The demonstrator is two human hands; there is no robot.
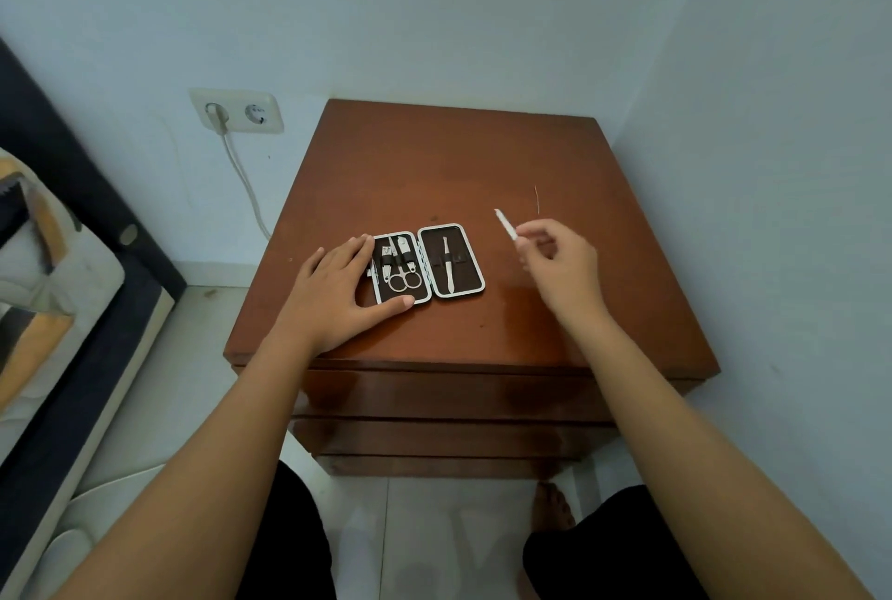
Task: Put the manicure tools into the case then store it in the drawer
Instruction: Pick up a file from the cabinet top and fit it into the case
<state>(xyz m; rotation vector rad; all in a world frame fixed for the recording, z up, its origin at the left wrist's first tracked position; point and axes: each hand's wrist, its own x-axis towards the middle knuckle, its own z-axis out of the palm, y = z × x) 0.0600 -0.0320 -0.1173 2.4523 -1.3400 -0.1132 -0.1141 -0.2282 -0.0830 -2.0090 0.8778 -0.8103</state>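
An open manicure case [458, 290] with a dark lining and pale rim lies flat on the wooden nightstand [434, 165]. Its left half holds small scissors [404, 280] and clippers under straps. Its right half holds one slim metal tool [448, 267]. My left hand [338, 295] lies flat on the case's left edge, thumb along its near rim. My right hand [555, 266] hovers to the right of the case, fingertips pinching a thin white tool [506, 223] that points up and away.
The nightstand's drawer fronts [434, 399] are shut below the top's front edge. A thin thread-like strand [537, 199] lies on the top, far right. A wall socket with a cable [236, 111] is at left, a bed [62, 290] further left. Walls close in behind and right.
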